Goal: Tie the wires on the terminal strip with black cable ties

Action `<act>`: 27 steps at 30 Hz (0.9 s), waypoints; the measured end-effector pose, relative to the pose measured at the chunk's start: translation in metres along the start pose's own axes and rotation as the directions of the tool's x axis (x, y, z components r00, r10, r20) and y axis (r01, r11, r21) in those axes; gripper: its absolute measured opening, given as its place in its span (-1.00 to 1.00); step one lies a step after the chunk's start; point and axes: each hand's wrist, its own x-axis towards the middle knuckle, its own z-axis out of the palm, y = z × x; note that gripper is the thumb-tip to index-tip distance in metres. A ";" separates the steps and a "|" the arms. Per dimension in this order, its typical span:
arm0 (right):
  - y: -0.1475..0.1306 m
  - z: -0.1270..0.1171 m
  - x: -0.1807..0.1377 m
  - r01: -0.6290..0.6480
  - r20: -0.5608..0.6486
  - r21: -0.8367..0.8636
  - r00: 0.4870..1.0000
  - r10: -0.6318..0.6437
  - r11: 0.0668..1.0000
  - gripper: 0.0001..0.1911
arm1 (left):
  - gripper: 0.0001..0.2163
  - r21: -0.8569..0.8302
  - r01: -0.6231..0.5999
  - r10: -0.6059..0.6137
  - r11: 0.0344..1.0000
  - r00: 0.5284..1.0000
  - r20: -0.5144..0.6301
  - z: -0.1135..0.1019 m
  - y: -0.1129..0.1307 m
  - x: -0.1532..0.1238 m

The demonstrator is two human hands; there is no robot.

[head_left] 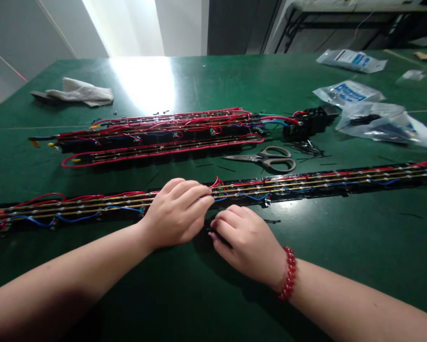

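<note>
A long black strip (292, 186) with brass rods, red and blue wires and solder joints runs across the table. My left hand (179, 211) lies over its middle, fingers curled round the strip and their tips partly hidden. Just below the strip and to the right is my right hand (247, 242), wearing a red bead bracelet (289, 273). Its thumb and fingers are bent together near a small dark item that I cannot make out. Short red wire ends (218, 182) stick up from the strip beside my left fingertips.
Scissors (261, 158) lie behind the strip, among scattered cable-tie offcuts. Farther back is a bundle of similar wired strips (156, 130) leading to a black connector (308, 122). Plastic bags (381, 121) sit at the back right, a white glove (80, 92) at the back left.
</note>
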 end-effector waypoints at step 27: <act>0.004 -0.007 0.001 -0.255 -0.029 0.440 0.954 0.297 0.861 -0.81 | -0.84 -0.236 -0.123 0.157 0.964 0.979 0.132 0.004 -0.003 -0.001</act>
